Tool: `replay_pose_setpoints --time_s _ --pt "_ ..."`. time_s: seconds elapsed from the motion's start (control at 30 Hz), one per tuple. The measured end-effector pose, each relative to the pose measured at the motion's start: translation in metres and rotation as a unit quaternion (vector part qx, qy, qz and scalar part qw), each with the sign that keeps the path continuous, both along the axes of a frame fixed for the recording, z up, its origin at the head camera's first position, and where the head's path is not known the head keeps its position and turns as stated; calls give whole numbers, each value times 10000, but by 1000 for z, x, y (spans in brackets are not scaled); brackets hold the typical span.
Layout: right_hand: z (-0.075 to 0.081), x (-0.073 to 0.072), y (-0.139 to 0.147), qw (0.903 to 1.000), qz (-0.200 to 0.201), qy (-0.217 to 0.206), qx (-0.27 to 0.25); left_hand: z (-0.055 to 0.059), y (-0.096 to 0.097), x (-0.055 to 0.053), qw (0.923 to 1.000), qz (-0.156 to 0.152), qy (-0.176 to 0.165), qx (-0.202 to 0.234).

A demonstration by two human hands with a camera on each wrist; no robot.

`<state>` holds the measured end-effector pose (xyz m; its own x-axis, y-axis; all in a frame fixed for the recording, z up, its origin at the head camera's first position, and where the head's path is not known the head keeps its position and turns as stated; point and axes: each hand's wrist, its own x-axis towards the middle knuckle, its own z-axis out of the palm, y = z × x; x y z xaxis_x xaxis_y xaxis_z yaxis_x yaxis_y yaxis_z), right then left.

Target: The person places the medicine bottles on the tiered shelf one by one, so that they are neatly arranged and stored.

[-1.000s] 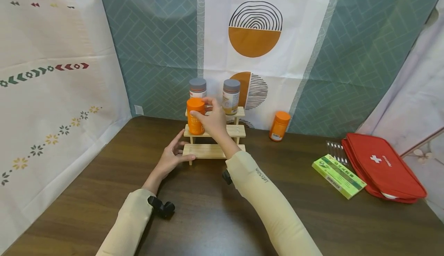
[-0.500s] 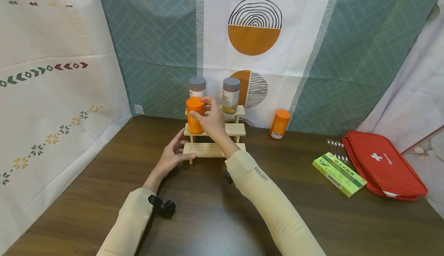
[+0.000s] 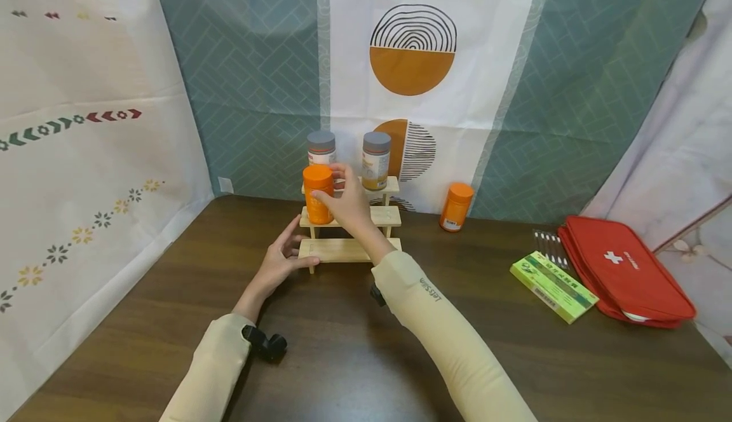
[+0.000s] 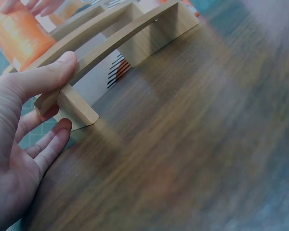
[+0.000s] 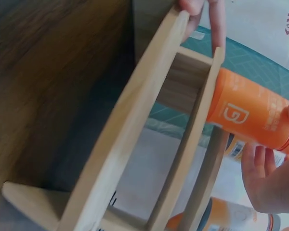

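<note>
An orange bottle (image 3: 318,196) stands at the left end of the middle step of a small wooden three-step rack (image 3: 343,250). Thumb and fingers of my right hand (image 3: 350,203) pinch its upper part; in the right wrist view the bottle's base meets the step. My left hand (image 3: 279,263) grips the left end of the rack, its thumb (image 4: 62,70) on top of the lowest step and fingers beneath. Two grey-capped bottles stand on the top step: the left bottle (image 3: 321,145) is partly hidden behind the orange one, the right bottle (image 3: 375,161) shows more fully.
Another orange bottle (image 3: 456,207) stands on the table right of the rack, near the curtain. Farther right lie a green box (image 3: 553,286), a pack of cotton swabs (image 3: 550,248) and a red first-aid pouch (image 3: 629,269). Patterned cloth hangs behind and at the sides.
The head view has shifted slightly. Both hands keep their places on the orange bottle and the rack, with no clear movement of either.
</note>
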<state>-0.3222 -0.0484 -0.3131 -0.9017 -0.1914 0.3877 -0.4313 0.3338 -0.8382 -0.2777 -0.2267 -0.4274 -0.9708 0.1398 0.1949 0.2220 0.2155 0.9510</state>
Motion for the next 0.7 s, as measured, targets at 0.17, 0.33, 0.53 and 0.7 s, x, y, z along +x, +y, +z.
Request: replay_pose_setpoints --time_s 0.17,0.33,0.53,0.7 --pt "-5 -1 9 9998 79 -188 -29 0 1 1 10000 3 61 12" --pt "-10 -1 17 9994 44 -331 -101 -1 1 1 10000 56 38 -73" --pt "-15 -1 27 9992 -68 -97 -385 0 1 1 9999 113 -18 -125" --pt "-16 1 40 9985 -261 159 -464 1 2 -1 9998 125 -42 -143"
